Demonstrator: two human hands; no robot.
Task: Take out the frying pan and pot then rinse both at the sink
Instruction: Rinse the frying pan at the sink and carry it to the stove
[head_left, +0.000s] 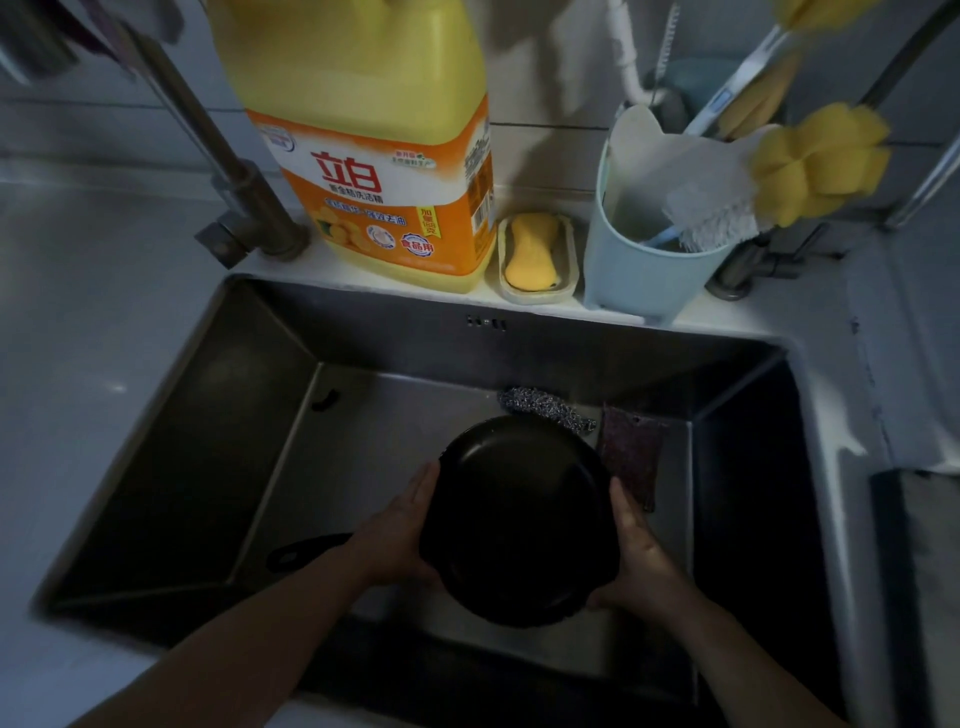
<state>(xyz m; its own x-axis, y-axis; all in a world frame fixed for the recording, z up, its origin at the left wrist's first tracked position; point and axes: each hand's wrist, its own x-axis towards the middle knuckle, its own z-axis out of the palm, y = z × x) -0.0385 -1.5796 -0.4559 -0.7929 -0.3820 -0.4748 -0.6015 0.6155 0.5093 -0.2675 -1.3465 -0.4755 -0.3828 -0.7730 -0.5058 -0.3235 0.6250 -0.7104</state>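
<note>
We held the black frying pan (517, 525) over the sink (249, 415), left hand (400, 530) flat against its side, right hand (636, 558) gripping its rim.

I see the black frying pan (514, 525) held tilted inside the steel sink (171, 467), my left hand (400, 535) flat against its left side and my right hand (636, 558) gripping its right rim, with a steel scourer (545, 408) and dark cloth (631, 457) lying behind it.
</note>
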